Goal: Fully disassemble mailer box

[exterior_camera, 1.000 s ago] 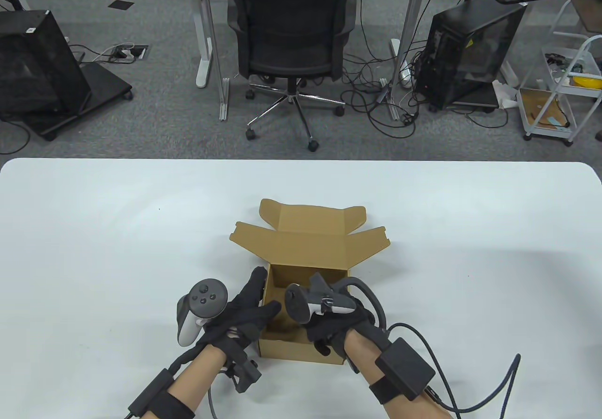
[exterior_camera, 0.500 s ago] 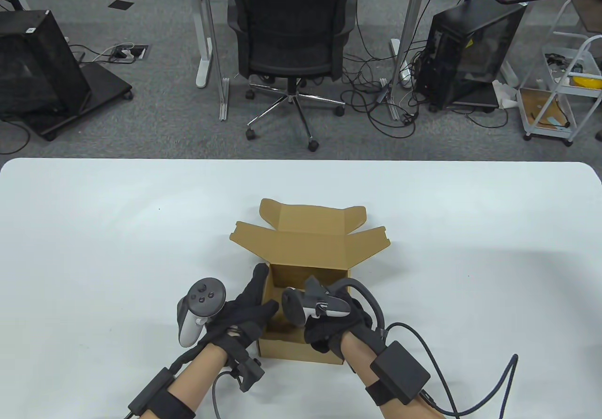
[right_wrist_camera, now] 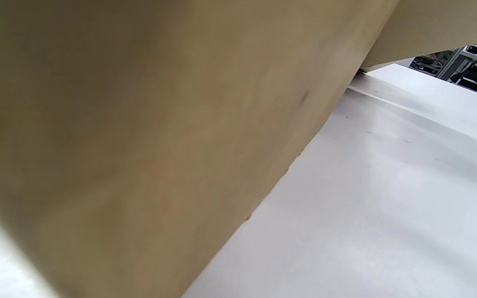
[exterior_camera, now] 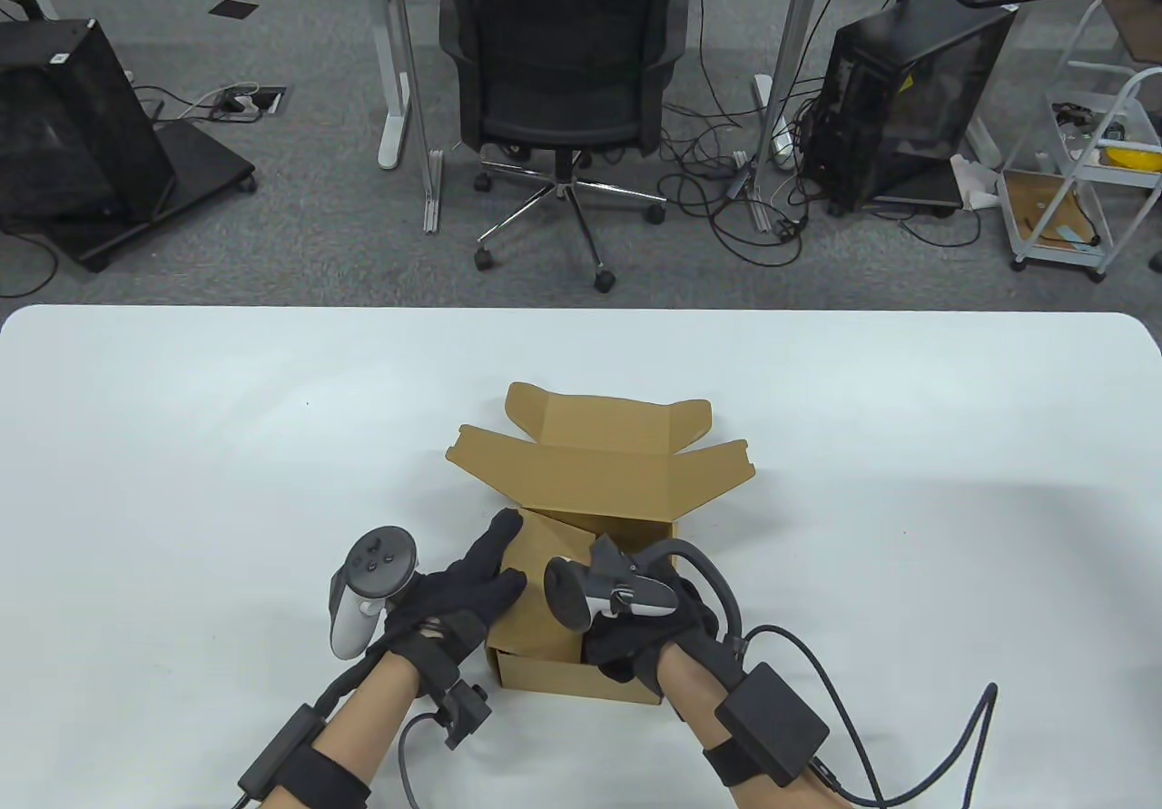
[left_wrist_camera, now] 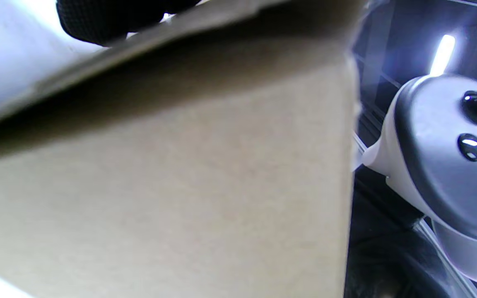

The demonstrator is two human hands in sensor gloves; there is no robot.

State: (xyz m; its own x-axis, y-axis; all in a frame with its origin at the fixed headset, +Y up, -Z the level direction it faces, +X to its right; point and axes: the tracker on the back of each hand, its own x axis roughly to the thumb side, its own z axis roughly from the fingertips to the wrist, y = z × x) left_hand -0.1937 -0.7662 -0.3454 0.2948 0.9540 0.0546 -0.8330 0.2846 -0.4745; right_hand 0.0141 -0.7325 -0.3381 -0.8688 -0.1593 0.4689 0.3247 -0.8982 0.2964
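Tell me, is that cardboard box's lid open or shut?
Open. The mailer box has its lid folded back away from the hands, flaps spread.

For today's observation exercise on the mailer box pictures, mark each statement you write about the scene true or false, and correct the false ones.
1. The mailer box lid is closed flat. False: the lid stands open, flaps spread at the far side.
2. The left hand touches the box's left side. True.
3. The box sits on a white table. True.
4. The right hand rests on the table far from the box. False: it is at the box's near right corner.
5. An office chair stands beyond the table. True.
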